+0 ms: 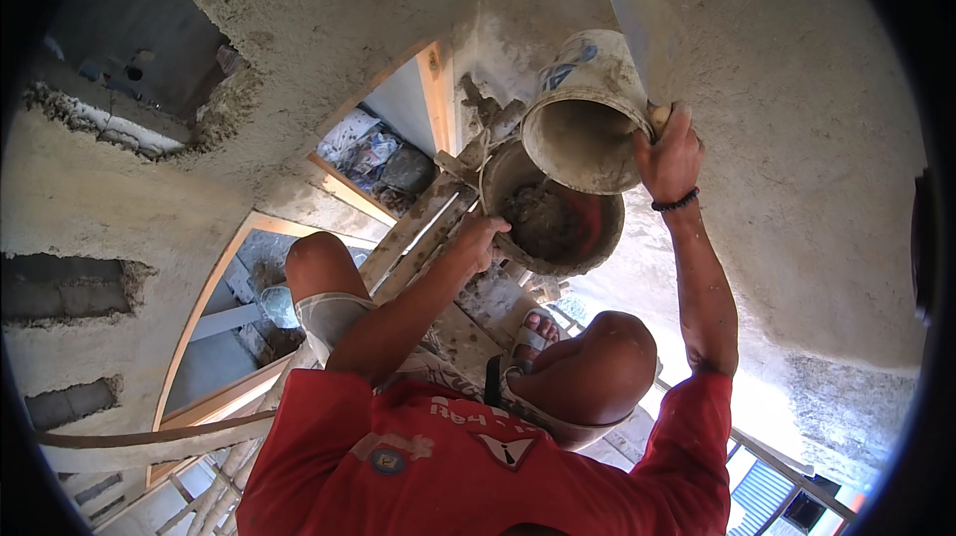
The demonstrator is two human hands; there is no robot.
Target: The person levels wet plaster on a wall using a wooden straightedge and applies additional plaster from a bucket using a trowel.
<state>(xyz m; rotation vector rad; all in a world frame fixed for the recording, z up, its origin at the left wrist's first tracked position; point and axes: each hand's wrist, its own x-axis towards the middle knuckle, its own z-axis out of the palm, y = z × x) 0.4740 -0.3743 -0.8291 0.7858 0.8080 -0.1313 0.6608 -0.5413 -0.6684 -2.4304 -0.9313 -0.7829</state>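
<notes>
My left hand [482, 240] is closed on the near left rim of a dark bucket [586, 265], which has wet grey mortar [541, 217] inside. Above it, a white mortar-stained bucket [597, 63] is tilted, its mouth facing me and overlapping the far part of the dark bucket. My right hand [673, 159] closes round the rim of the white bucket on its right side. The same hand holds a trowel [642, 23], its broad blade pointing up past the bucket. Fingers behind the rim are partly hidden.
I crouch on wooden scaffold planks [413, 227], my sandalled foot [535, 337] close below the dark bucket. A plastered wall [797, 137] rises at the right. On the left are rough wall openings [75, 287] and a wood-framed window opening [214, 312]. Bamboo poles [224, 486] stand lower left.
</notes>
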